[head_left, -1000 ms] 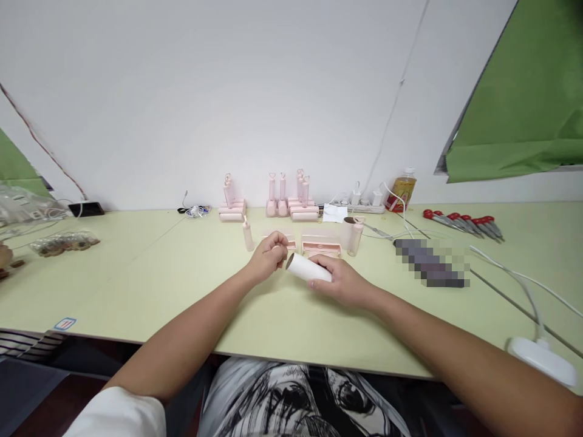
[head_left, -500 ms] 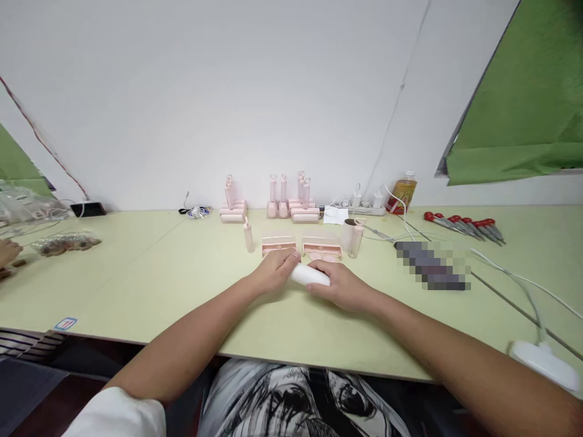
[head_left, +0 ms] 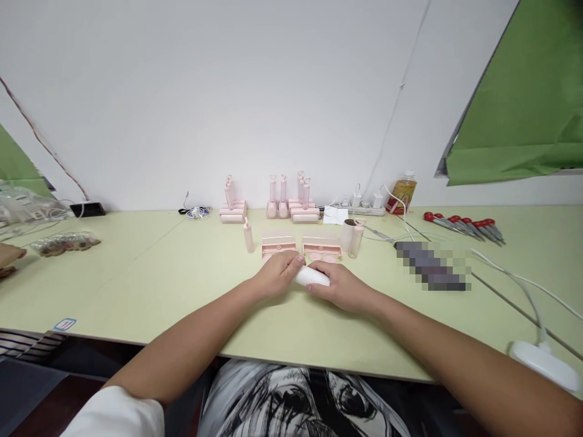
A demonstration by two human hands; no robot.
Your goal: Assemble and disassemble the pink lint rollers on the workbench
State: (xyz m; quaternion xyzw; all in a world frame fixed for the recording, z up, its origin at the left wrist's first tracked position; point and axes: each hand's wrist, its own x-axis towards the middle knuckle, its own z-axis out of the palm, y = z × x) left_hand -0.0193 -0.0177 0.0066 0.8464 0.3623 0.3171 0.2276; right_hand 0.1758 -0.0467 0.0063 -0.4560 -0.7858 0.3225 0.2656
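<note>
Between my two hands, over the table, is a white lint roll (head_left: 311, 276). My left hand (head_left: 279, 272) is closed on its left end, thumb on top. My right hand (head_left: 342, 286) grips the right end with thumb and fingers. Just beyond lie two open pink cases (head_left: 279, 247), partly hidden by my hands, with pale round pieces at the right one (head_left: 322, 252). A pink roller handle (head_left: 248, 235) stands to their left. On their right stand a hollow roll with a brown core (head_left: 348, 237) and another pink handle (head_left: 356, 240).
Pink rollers and cases (head_left: 233, 212) line the wall. At right are a power strip (head_left: 367, 211), drink bottle (head_left: 403, 193), red-handled tools (head_left: 464, 226), a blurred dark object (head_left: 430, 266) and white cables. A bag of small parts (head_left: 66, 243) lies left, near another person's hand (head_left: 10, 254).
My left hand has shifted slightly right along the white roll, covering more of it. My right hand stays put. At far left, the other person's hand has moved a little.
</note>
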